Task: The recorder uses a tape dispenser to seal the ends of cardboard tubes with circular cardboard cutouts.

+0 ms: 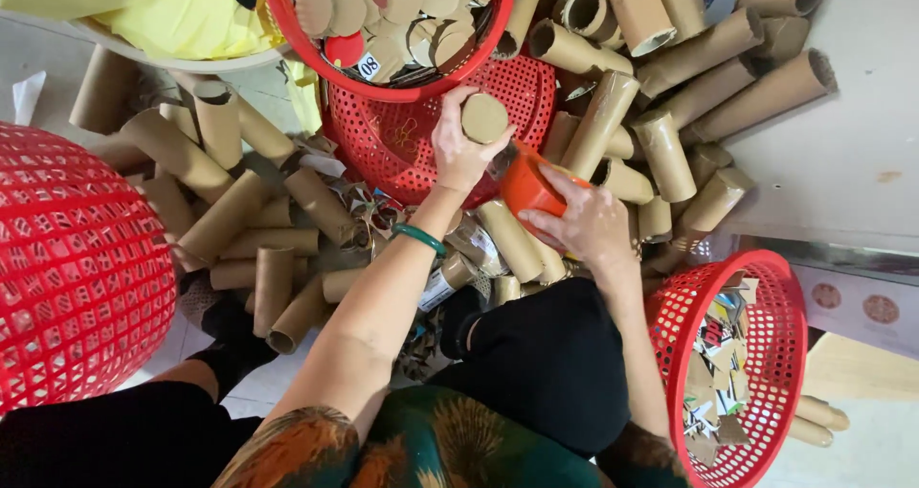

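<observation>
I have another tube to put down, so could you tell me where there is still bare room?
Bare patches: the pale surface right of the cardboard tube pile, and floor tile between the upturned red basket and the knee. Crowded: around both hands, the disc basket and the scrap basket.

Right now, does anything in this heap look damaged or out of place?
Mostly it is a loose jumble: cardboard tubes lie strewn at all angles on the floor. Torn label scraps are scattered among them. The left hand holds a cardboard disc; nothing looks spilled.
</observation>
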